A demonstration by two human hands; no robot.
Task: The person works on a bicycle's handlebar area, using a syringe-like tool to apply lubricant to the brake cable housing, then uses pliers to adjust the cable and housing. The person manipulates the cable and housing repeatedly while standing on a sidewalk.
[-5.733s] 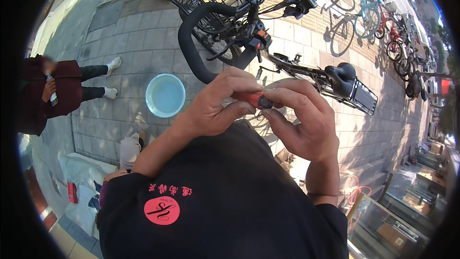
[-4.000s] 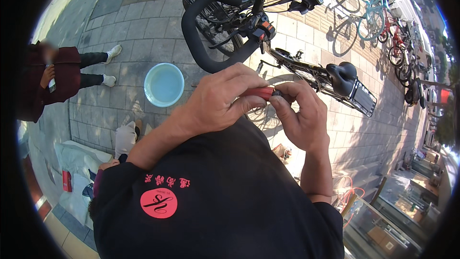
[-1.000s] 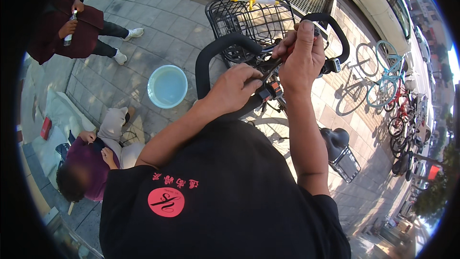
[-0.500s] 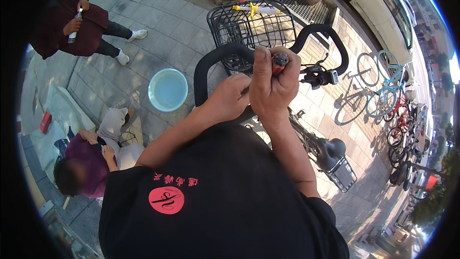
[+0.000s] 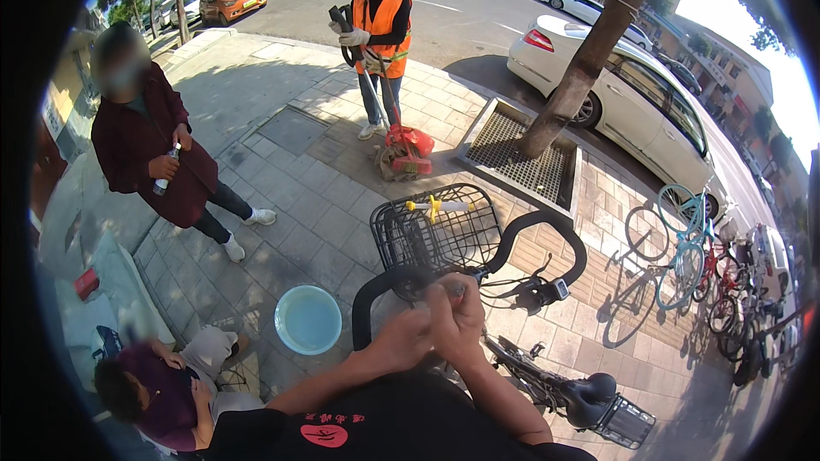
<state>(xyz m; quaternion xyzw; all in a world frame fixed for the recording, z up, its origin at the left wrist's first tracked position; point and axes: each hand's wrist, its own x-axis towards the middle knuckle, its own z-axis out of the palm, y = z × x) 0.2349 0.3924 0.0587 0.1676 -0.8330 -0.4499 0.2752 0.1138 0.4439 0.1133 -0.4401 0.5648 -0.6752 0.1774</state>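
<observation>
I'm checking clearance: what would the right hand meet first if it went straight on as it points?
Probably the black wire basket, beyond the right hand along its line. The black handlebar lies close by and depth is unclear, so it might be brushed first.

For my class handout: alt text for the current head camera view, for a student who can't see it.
A left hand and right hand work close together over a black bicycle handlebar, the right gripping a mostly hidden red object. Around them: a wire basket, pale-blue basin, standing person in maroon, seated person in purple and someone in an orange vest.
</observation>
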